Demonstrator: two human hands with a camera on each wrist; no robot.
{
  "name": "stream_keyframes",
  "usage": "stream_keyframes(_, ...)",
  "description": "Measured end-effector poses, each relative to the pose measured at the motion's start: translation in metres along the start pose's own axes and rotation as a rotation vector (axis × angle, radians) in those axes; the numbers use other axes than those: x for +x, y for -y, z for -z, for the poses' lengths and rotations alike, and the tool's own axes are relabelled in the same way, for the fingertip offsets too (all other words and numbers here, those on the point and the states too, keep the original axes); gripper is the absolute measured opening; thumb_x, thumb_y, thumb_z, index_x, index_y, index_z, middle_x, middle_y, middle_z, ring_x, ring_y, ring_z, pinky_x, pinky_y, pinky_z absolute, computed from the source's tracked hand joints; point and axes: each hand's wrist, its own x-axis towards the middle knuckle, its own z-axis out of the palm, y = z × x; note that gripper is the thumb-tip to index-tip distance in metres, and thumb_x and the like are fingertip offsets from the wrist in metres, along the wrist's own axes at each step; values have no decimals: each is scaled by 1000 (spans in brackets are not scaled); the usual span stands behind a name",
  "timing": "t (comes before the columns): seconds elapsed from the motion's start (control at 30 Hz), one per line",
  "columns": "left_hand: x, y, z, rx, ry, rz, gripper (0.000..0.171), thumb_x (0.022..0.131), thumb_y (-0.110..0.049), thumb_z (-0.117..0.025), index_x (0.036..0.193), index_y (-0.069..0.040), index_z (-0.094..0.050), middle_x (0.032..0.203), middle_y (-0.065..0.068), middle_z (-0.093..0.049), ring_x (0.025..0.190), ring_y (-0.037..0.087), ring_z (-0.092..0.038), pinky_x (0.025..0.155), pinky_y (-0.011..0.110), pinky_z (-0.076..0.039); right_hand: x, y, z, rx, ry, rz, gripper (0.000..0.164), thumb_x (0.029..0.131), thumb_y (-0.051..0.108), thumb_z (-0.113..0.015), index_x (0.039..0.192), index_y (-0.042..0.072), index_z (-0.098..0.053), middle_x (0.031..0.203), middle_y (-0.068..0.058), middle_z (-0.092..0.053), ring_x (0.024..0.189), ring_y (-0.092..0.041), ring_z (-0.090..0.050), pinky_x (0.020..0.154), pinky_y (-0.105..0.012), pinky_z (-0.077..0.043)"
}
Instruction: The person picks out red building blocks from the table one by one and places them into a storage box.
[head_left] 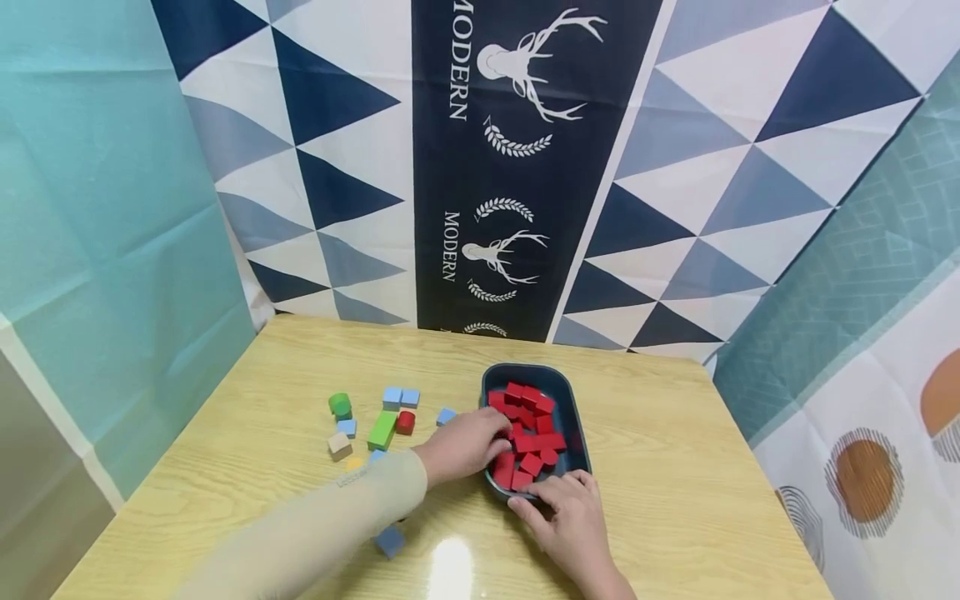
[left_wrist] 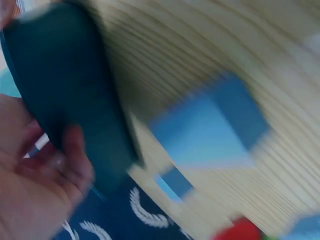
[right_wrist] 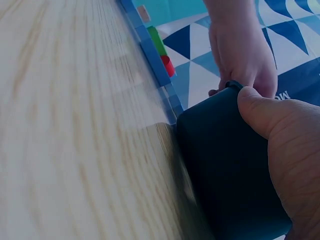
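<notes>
A dark teal container (head_left: 576, 417) stands on the table, holding several red blocks (head_left: 540, 442) of cube, bar and cylinder shapes. My left hand (head_left: 459, 444) reaches over its left rim, thumb and fingers apart above the red blocks. The left wrist view has that hand (left_wrist: 47, 175) beside the container wall (left_wrist: 70, 65), fingers bent. At the container's near end, my right hand (head_left: 570, 521) grips the rim, thumb outside at the near left corner. In the right wrist view, the right thumb (right_wrist: 260, 112) presses against the rim; the other right fingers are mostly hidden.
Left of the container lie a red cylinder (head_left: 405, 422), a green bar (head_left: 382, 431), a green cylinder (head_left: 341, 405) and several blue blocks (head_left: 392, 398). A pale wooden block (head_left: 340, 447) sits farther left. One blue block (head_left: 390, 542) is near the left forearm. Patterned cloth (head_left: 337, 167) hangs behind the table.
</notes>
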Motion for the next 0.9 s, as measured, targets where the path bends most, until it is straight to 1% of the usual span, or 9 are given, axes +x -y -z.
stream_keyframes(0.07,-7,14,11,-73,-16,15,30,108,-30,-65,133,-15,-69,130,1,-72,117,17,-71,103,36,-60,0,0,0,1,7,-8,21,76,35,-95,84,23,-79,78,17,-73,73,1,-55,90,-34,-37)
stream_keyframes(0.13,-13,31,24,-83,-46,27,30,108,-27,-65,134,-12,-69,134,5,-71,124,23,-70,107,41,-58,1,0,0,7,8,-16,21,76,35,-95,85,23,-80,78,16,-73,73,0,-55,91,-35,-37)
stream_keyframes(0.17,-15,40,31,-69,-53,42,29,107,-24,-66,133,-11,-70,134,6,-72,125,25,-70,108,44,-57,2,0,1,11,7,-19,21,76,34,-95,85,23,-80,79,16,-73,73,0,-55,91,-35,-37)
stream_keyframes(0.27,-22,66,48,24,-21,105,31,102,-23,-74,130,-8,-73,132,10,-75,127,32,-69,113,48,-54,3,-1,3,20,-1,-20,22,75,33,-96,86,23,-80,80,16,-74,74,0,-56,91,-35,-37)
stream_keyframes(0.37,-29,87,56,125,68,152,42,94,-28,-84,130,-7,-74,128,11,-77,119,33,-70,110,49,-54,3,-2,5,24,-14,-14,23,74,33,-96,87,23,-80,82,16,-74,77,-3,-58,91,-35,-36)
stream_keyframes(0.53,-37,105,51,247,148,155,49,82,-36,-95,119,-9,-79,110,6,-79,96,26,-64,95,45,-57,1,-5,8,20,-36,-48,28,71,36,-97,87,21,-81,84,10,-76,85,-11,-61,101,-49,-32)
stream_keyframes(0.6,-38,109,46,289,157,151,44,81,-36,-96,113,-10,-80,103,5,-78,90,24,-61,90,43,-57,0,-5,8,24,-30,-73,30,69,37,-97,87,19,-81,84,7,-77,88,-13,-60,103,-56,-29)
stream_keyframes(0.8,-41,114,37,347,144,149,29,82,-29,-95,98,-11,-78,89,2,-75,82,21,-60,83,40,-58,-4,-7,3,39,22,-125,30,69,36,-98,87,19,-82,84,7,-77,92,-12,-58,101,-56,-30)
stream_keyframes(0.9,-42,114,36,347,129,143,26,83,-25,-94,97,-10,-78,87,2,-76,82,21,-62,84,41,-59,-4,-7,2,34,32,-133,28,69,36,-98,86,20,-82,83,7,-77,92,-11,-57,100,-55,-32)
